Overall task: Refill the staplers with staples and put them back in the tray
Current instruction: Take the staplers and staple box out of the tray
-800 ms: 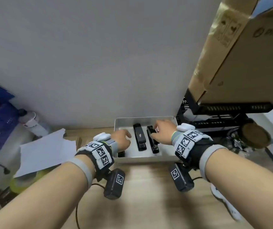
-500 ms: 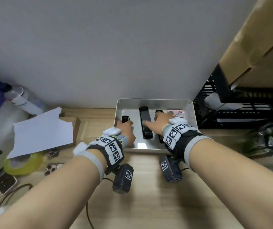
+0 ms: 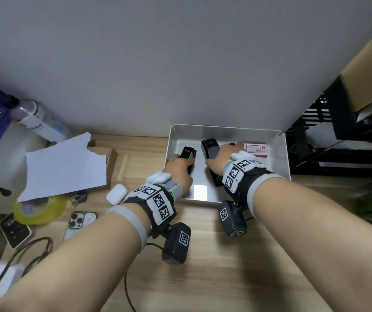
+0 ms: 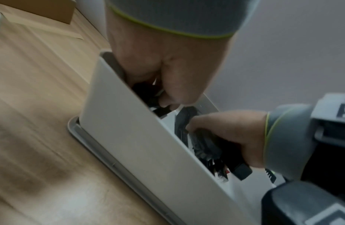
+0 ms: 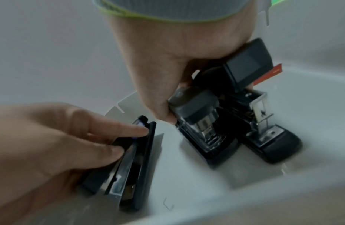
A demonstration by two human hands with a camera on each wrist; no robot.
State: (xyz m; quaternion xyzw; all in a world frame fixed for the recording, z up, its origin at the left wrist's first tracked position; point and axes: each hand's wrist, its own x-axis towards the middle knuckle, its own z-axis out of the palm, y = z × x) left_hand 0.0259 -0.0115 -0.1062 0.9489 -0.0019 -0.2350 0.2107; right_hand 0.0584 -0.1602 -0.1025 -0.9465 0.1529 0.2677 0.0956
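Staplers, three black ones, are inside the shallow white metal tray [image 3: 281, 163] on the wooden counter [image 3: 214, 262]. Nearest, the left hand [image 3: 179, 171] holds the small black stapler [image 5: 129, 166], fingers curled around it. The right hand [image 3: 222, 159] grips the middle black stapler [image 5: 204, 127]; the third black stapler [image 5: 269, 137] touches it. Farther back lies a small pink staple box [image 3: 255, 149].
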